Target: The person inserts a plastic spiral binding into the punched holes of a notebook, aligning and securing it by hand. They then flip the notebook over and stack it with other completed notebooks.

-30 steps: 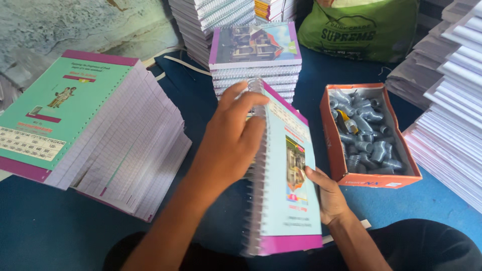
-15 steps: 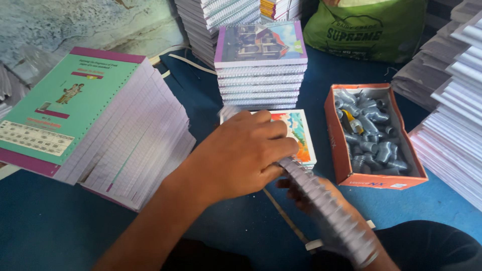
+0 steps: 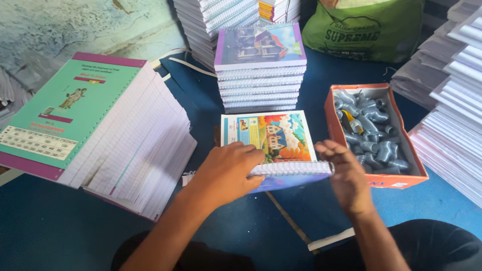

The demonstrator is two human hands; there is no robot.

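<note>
Dark blue work surface (image 3: 60,231), pretty crowded. Rough, pale, peeling wall (image 3: 75,25) at the top left. Fanned-out pile of ruled pages with a teal cover (image 3: 65,113) on the left, tall stack of spiral notebooks (image 3: 260,75) straight ahead with a house picture on top, more white stacks (image 3: 452,115) down the right edge, green sack (image 3: 364,27) at the back. Orange box (image 3: 375,176) on the right, full of grey plastic coil bits (image 3: 369,133). Thin stick (image 3: 286,218) and a pale strip (image 3: 329,240) lying on the blue near the knees.

Spiral notebook (image 3: 271,138) dead centre, between the fanned pile and the orange box, just in front of the tall stack — lying flat, colourful cartoon house on the cover, white spiral binding along the near edge, thick block of pages showing underneath.

Left hand (image 3: 226,173) pressed palm-down on the near left corner, fingers curled over the binding edge. Right hand (image 3: 344,178) at the near right corner by the spiral end, fingers loosely spread — touching or just shy of it, can't really tell.
</note>
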